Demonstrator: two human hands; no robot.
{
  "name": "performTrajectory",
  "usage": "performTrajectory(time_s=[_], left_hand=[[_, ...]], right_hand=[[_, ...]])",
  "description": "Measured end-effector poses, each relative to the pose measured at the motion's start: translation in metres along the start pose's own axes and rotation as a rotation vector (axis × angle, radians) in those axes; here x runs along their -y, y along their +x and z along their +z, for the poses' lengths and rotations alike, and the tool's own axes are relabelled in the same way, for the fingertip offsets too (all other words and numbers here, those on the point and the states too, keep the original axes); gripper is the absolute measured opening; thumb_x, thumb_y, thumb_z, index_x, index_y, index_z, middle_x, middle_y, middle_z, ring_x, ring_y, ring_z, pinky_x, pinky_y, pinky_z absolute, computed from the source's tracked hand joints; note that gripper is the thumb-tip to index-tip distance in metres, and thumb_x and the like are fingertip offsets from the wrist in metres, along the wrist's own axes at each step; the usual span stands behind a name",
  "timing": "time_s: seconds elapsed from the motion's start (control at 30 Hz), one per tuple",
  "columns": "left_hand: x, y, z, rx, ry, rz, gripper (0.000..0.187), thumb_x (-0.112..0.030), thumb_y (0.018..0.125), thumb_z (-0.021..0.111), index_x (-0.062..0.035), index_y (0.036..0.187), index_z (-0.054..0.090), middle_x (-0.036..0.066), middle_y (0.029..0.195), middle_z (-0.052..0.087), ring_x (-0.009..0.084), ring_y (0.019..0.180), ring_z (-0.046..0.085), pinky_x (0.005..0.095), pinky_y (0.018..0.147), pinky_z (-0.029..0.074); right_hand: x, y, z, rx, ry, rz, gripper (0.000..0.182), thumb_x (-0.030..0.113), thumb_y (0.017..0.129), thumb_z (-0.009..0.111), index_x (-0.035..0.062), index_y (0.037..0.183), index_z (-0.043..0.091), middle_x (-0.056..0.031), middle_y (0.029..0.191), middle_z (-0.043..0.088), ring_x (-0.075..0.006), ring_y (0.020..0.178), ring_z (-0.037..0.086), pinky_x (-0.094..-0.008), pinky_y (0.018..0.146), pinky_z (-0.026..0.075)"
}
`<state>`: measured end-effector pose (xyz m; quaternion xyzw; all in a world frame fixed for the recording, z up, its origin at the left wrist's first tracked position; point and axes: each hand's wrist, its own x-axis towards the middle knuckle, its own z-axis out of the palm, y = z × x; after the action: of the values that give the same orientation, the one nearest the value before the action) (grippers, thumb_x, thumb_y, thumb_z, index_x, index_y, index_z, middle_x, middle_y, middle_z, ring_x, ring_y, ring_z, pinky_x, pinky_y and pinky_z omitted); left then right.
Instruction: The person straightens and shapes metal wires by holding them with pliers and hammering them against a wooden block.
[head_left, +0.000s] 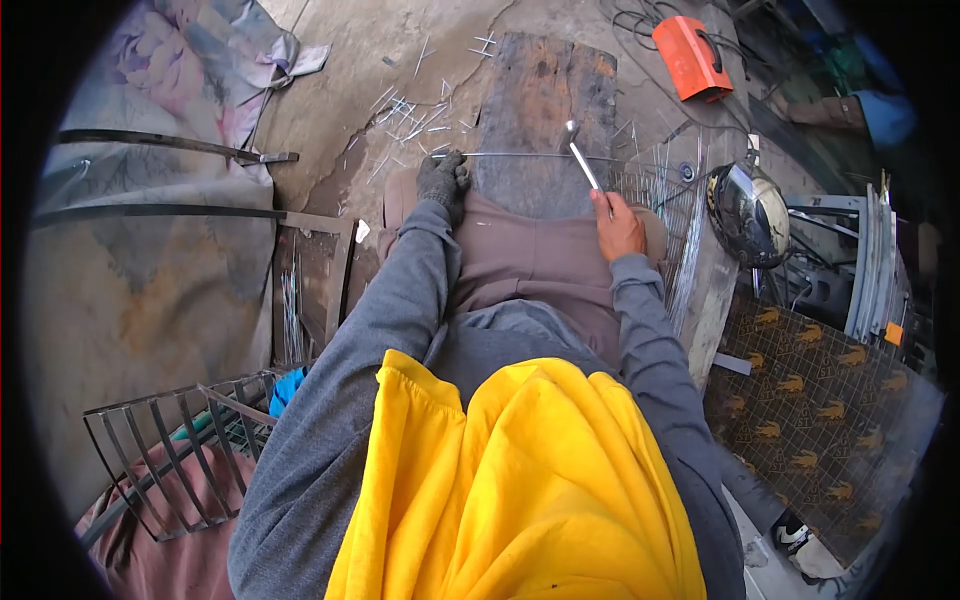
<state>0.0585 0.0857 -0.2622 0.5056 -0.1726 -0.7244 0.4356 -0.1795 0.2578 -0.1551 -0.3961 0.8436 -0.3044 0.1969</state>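
Note:
My left hand point(443, 184), in a dark grey glove, is closed round the left end of a thin metal rod point(520, 155). The rod runs level across a worn dark wooden board point(545, 110) lying between my knees. My right hand point(620, 228) is bare and wrapped round the handle of a shiny metal tool point(584, 165), probably a wrench or small hammer. The tool's head is raised at the upper left, by the rod over the board's right half. Whether it touches the rod is unclear.
Short cut rods point(405, 118) lie scattered on the ground left of the board. An orange machine point(692, 58) stands at upper right. Long thin rods point(685, 250), a welding helmet point(748, 215) and a patterned panel point(800, 400) are on the right. A metal rack point(180, 455) is lower left.

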Motion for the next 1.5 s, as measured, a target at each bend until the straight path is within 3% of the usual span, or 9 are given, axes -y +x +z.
performTrajectory(time_s=[0.2, 0.43, 0.47, 0.53, 0.6, 0.73, 0.93, 1.03, 1.5], left_hand=[[-0.008, -0.005, -0.003, -0.038, -0.072, 0.032, 0.022, -0.007, 0.091, 0.066, -0.0047, 0.11, 0.054, 0.01, 0.086, 0.064, 0.0133, 0.059, 0.056, 0.0253, 0.044, 0.046], [-0.111, -0.092, 0.065, -0.089, 0.075, 0.744, 0.015, -0.014, 0.094, 0.066, -0.0009, 0.101, 0.062, 0.008, 0.087, 0.067, 0.0143, 0.071, 0.064, 0.0258, 0.055, 0.051], [-0.126, -0.113, 0.082, -0.085, 0.079, 0.743, 0.015, -0.014, 0.094, 0.066, -0.0009, 0.101, 0.062, 0.008, 0.087, 0.067, 0.0143, 0.071, 0.064, 0.0258, 0.055, 0.051], [-0.146, -0.15, 0.109, 0.046, 0.174, 1.041, 0.016, -0.013, 0.094, 0.067, 0.0005, 0.101, 0.063, 0.009, 0.086, 0.069, 0.0147, 0.071, 0.065, 0.0254, 0.057, 0.052], [-0.148, -0.179, 0.125, 0.223, 0.236, 1.142, 0.017, -0.01, 0.092, 0.069, 0.0012, 0.103, 0.063, 0.01, 0.085, 0.069, 0.0151, 0.071, 0.066, 0.0254, 0.062, 0.054], [-0.127, -0.197, 0.128, 0.363, 0.656, 1.617, 0.024, 0.005, 0.08, 0.076, -0.0027, 0.102, 0.069, 0.011, 0.1, 0.072, 0.0188, 0.09, 0.07, 0.0302, 0.072, 0.058], [-0.105, -0.201, 0.134, 0.538, 0.717, 1.514, 0.031, 0.002, 0.077, 0.08, -0.0051, 0.106, 0.072, 0.009, 0.099, 0.073, 0.0196, 0.089, 0.07, 0.0296, 0.074, 0.057], [-0.104, -0.204, 0.138, 0.522, 0.713, 1.449, 0.033, -0.007, 0.078, 0.077, -0.0119, 0.109, 0.07, 0.007, 0.105, 0.071, 0.0279, 0.094, 0.069, 0.0368, 0.078, 0.055], [-0.115, -0.201, 0.167, 0.385, 0.641, 1.393, 0.025, -0.023, 0.081, 0.078, -0.0118, 0.102, 0.07, 0.007, 0.096, 0.07, 0.0268, 0.085, 0.068, 0.0366, 0.074, 0.054]], right_hand=[[-0.004, -0.017, -0.019, 0.116, -0.09, 0.044, 0.049, 0.057, 0.095, 0.051, 0.0117, 0.103, 0.065, -0.0214, 0.088, 0.068, -0.0472, 0.086, 0.062, -0.0504, 0.075, 0.048], [-0.008, -0.038, -0.025, 0.157, -0.242, 0.131, 0.047, 0.057, 0.096, 0.047, 0.0128, 0.102, 0.062, -0.0227, 0.088, 0.068, -0.0488, 0.088, 0.062, -0.0545, 0.075, 0.048], [-0.007, -0.038, -0.025, 0.167, -0.264, 0.15, 0.047, 0.057, 0.096, 0.047, 0.0134, 0.101, 0.062, -0.0228, 0.088, 0.068, -0.049, 0.088, 0.062, -0.0552, 0.074, 0.048], [-0.006, -0.037, -0.024, 0.155, -0.268, 0.143, 0.046, 0.057, 0.096, 0.047, 0.0138, 0.101, 0.062, -0.0227, 0.088, 0.068, -0.0492, 0.087, 0.062, -0.0556, 0.074, 0.048], [-0.007, -0.036, -0.023, 0.145, -0.273, 0.13, 0.046, 0.057, 0.096, 0.047, 0.0143, 0.101, 0.062, -0.0227, 0.088, 0.068, -0.0493, 0.087, 0.062, -0.056, 0.074, 0.047], [-0.007, -0.036, -0.022, 0.135, -0.246, 0.125, 0.046, 0.057, 0.096, 0.047, 0.0153, 0.104, 0.063, -0.0227, 0.089, 0.069, -0.0493, 0.087, 0.062, -0.0564, 0.075, 0.048], [-0.011, -0.036, -0.022, 0.168, -0.273, 0.138, 0.047, 0.058, 0.097, 0.045, 0.0155, 0.106, 0.063, -0.0226, 0.092, 0.069, -0.0488, 0.09, 0.062, -0.0561, 0.078, 0.048], [-0.009, -0.034, -0.021, 0.156, -0.271, 0.134, 0.047, 0.057, 0.097, 0.045, 0.0149, 0.106, 0.063, -0.0219, 0.093, 0.069, -0.0486, 0.091, 0.062, -0.0557, 0.078, 0.048], [-0.012, -0.035, -0.018, 0.129, -0.251, 0.124, 0.05, 0.059, 0.096, 0.045, 0.0131, 0.105, 0.062, -0.0223, 0.095, 0.068, -0.0492, 0.092, 0.061, -0.0549, 0.079, 0.047]])
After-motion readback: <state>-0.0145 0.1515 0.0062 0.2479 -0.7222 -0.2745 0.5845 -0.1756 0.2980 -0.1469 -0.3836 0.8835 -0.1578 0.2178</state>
